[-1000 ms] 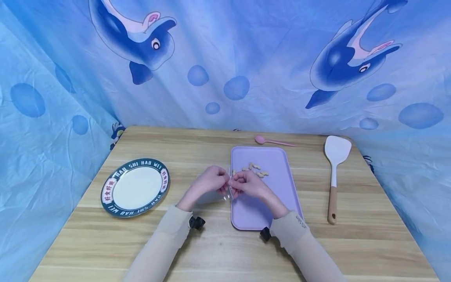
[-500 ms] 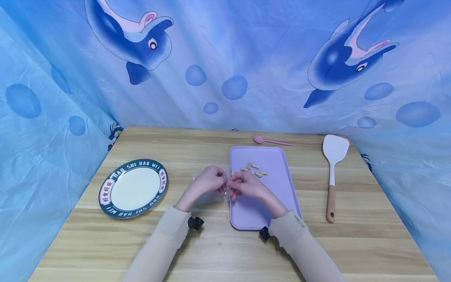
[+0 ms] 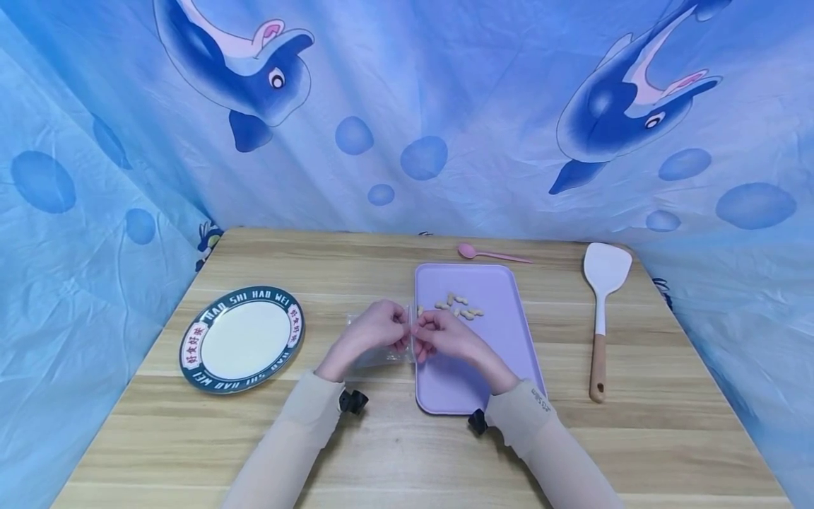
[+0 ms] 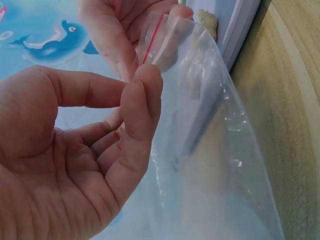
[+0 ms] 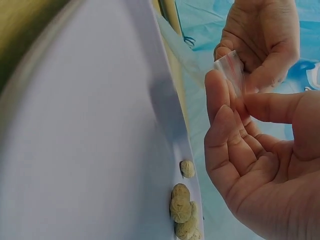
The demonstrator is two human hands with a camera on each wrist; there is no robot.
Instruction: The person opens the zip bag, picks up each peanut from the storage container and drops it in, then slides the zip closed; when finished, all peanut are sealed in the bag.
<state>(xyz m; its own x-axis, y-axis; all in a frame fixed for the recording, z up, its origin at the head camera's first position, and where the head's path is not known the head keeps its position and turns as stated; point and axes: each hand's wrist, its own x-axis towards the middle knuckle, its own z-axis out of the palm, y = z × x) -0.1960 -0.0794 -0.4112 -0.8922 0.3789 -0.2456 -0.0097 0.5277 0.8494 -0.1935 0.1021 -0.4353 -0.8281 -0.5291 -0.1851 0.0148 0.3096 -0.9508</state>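
Observation:
A clear zip-lock bag (image 4: 210, 135) with a red line along its mouth hangs between both hands, beside the tray's left edge. My left hand (image 3: 380, 326) pinches the bag's mouth between thumb and index finger. On the other side, my right hand (image 3: 448, 334) pinches the same zip strip (image 5: 232, 67) with thumb and fingertips. Several unshelled peanuts (image 3: 459, 305) lie on the purple tray (image 3: 502, 360), just beyond the right hand. Seen from the right wrist, a few peanuts (image 5: 181, 205) sit near the tray's rim. Whether the bag's mouth is parted cannot be made out.
A white plate with a dark green lettered rim (image 3: 244, 339) stands at the left. Behind the tray lies a pink spoon (image 3: 492, 253). To the right is a white spatula with a wooden handle (image 3: 600, 318). A blue dolphin-print curtain (image 3: 381, 106) borders the wooden table (image 3: 394, 438).
Both hands stay at the bag's mouth with only slight finger movement. The bag's clear sheet shows a little flatter beneath the left hand. The head view has shifted slightly.

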